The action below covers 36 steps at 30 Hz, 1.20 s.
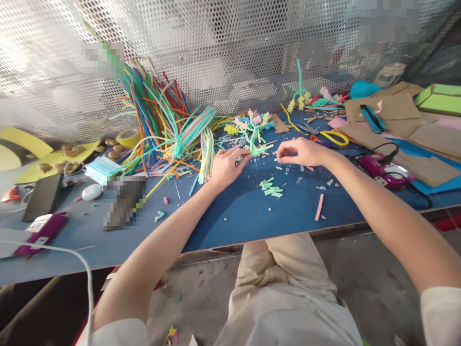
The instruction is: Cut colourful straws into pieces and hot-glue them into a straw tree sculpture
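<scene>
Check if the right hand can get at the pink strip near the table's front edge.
Probably yes. The pink strip lies uncovered on the blue tabletop; the right hand is just beyond it, with only small scraps around. It would likely need to draw back.

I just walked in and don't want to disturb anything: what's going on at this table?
Someone seated at a blue table has their left hand beside a small branching model. Their right hand is across from it, fingertips bunched; whether it holds anything is unclear. Cut green pieces lie nearer the person, with colorful stems left.
</scene>
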Tool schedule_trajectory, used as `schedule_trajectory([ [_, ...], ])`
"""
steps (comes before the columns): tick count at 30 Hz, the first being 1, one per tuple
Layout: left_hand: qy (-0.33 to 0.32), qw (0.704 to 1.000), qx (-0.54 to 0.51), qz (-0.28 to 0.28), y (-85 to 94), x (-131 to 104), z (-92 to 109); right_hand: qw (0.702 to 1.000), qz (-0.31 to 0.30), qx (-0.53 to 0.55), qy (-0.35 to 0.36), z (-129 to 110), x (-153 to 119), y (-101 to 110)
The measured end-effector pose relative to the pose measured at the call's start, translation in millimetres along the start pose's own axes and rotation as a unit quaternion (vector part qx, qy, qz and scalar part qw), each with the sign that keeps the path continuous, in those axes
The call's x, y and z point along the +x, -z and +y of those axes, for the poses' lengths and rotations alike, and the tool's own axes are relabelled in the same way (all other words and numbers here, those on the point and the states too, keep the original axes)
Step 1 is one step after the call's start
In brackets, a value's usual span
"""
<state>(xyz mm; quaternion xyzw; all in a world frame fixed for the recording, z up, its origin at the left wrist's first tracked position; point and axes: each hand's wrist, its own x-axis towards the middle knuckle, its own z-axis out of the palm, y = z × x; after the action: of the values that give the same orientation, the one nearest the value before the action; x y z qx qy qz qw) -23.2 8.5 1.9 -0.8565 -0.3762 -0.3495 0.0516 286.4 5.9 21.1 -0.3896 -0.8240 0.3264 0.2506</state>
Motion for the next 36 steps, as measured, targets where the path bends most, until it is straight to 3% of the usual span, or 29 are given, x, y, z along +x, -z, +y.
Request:
schedule_trajectory([
  [11,-0.035,0.999,0.02,-0.023,2.8,0.1,0.1,0.987,0.093,-0.112,0.066,-24.6,-7.8,11.0],
  [17,-0.071,0.996,0.038,-0.037,3.2,1.1,3.4,0.963,0.127,-0.19,0.14,-14.8,-6.3,10.4],
  [21,-0.076,0.996,0.037,-0.036,1.8,0.5,6.5,0.95,0.153,-0.242,0.121,-11.3,-6.3,10.7],
  [29,-0.095,0.994,0.042,-0.042,6.0,0.3,12.4,0.935,0.097,-0.319,0.123,-27.7,-11.4,12.4],
  [36,-0.136,0.99,0.007,-0.035,11.6,0.6,15.7,0.977,0.043,-0.154,0.143,-36.8,-11.9,12.7],
])
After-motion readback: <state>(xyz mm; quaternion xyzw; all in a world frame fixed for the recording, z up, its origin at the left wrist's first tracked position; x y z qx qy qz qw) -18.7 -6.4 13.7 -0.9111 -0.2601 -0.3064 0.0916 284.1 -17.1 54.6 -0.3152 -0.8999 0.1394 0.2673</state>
